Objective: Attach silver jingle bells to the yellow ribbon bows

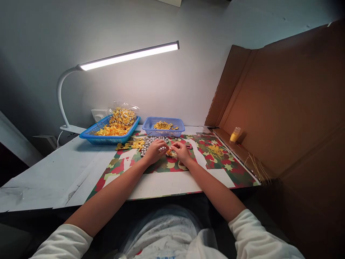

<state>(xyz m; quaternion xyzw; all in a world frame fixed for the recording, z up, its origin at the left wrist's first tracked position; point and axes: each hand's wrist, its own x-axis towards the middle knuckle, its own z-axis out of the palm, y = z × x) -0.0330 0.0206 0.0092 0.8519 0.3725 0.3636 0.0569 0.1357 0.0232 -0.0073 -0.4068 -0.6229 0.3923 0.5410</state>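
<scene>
Both hands meeting over bells [151, 142]: left hand [154, 151] pinching a bell [162, 148], right hand [181, 151] pinching a bow [169, 152]. Probably light, slippery; best gripped at edges.

Shiny metal bells [153, 143], blue plastic mesh baskets [163, 126], glossy printed mat [221, 163], matt brown cardboard [283, 104]

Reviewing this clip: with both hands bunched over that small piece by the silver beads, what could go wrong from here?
1. The left hand rests against the loose silver beads; a nudge could scatter them across the patterned mat.
2. The small piece pinched against the right hand is mostly hidden, so it might slip unnoticed.
</scene>
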